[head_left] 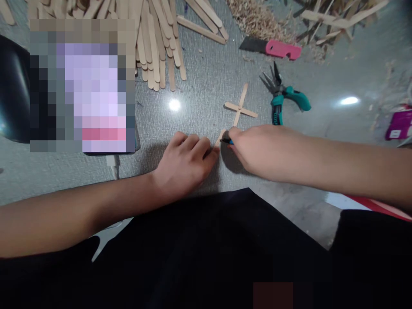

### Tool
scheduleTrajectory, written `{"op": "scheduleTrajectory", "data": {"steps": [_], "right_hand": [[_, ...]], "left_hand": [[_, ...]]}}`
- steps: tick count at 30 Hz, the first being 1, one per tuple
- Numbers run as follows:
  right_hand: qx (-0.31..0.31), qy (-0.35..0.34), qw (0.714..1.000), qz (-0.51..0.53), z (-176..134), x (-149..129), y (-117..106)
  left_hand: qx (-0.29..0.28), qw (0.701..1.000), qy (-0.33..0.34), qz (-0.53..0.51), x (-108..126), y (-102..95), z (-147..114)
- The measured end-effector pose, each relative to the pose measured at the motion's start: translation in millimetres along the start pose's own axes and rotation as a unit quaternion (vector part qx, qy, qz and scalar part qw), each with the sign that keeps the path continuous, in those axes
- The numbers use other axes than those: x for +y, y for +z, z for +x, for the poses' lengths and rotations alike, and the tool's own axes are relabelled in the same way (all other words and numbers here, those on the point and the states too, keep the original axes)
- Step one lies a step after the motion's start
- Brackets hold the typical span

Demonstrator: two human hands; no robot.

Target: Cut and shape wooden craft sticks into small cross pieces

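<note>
A short piece of craft stick (pixel 221 136) lies on the table between my two hands. My left hand (pixel 185 161) rests on the table with its fingers curled, its thumb side pressing the near end of that stick. My right hand (pixel 246 146) is closed around a pen (pixel 228 140) with a dark tip and a blue body, and the tip is at the stick. Most of the pen is hidden by my fingers. Just beyond my right hand, two craft sticks lie crossed as a cross (pixel 240 109).
Many loose craft sticks (pixel 156 47) are piled at the back left. Green-handled pliers (pixel 280 92) and a pink-handled cutter (pixel 273 47) lie right of centre, near wood shavings (pixel 260 21). A joined stick frame (pixel 341 19) is at the back right. A white cable (pixel 112 163) lies at left.
</note>
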State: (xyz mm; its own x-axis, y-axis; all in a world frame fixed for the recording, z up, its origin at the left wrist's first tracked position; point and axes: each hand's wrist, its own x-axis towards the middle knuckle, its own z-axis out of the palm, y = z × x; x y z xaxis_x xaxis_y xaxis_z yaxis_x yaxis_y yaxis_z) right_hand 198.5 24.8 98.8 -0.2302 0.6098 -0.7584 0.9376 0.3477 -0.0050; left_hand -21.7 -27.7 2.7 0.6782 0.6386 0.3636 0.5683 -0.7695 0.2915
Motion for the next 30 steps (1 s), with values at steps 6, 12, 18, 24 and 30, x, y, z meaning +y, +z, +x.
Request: {"op": "scheduleTrajectory", "data": {"steps": [6,12,18,24,30], "right_hand": [[0.001,-0.003,0.996,0.087,9,7,-1],[0.043,-0.075,0.992,0.094,8,33,22],[0.013,-0.042,0.996,0.075,9,6,2],[-0.14,0.139,0.98,-0.022,5,-46,-41],[-0.061,0.072,0.995,-0.011,-7,-26,-5]], "left_hand": [[0.018,1.0,0.006,0.007,2,0.8,1],[-0.023,0.997,-0.022,-0.07,3,3.5,0],[0.009,1.0,-0.005,-0.024,3,6.6,0],[0.006,1.0,0.013,0.021,1,4.8,0],[0.001,0.999,0.021,0.048,-1,3.6,1]]}}
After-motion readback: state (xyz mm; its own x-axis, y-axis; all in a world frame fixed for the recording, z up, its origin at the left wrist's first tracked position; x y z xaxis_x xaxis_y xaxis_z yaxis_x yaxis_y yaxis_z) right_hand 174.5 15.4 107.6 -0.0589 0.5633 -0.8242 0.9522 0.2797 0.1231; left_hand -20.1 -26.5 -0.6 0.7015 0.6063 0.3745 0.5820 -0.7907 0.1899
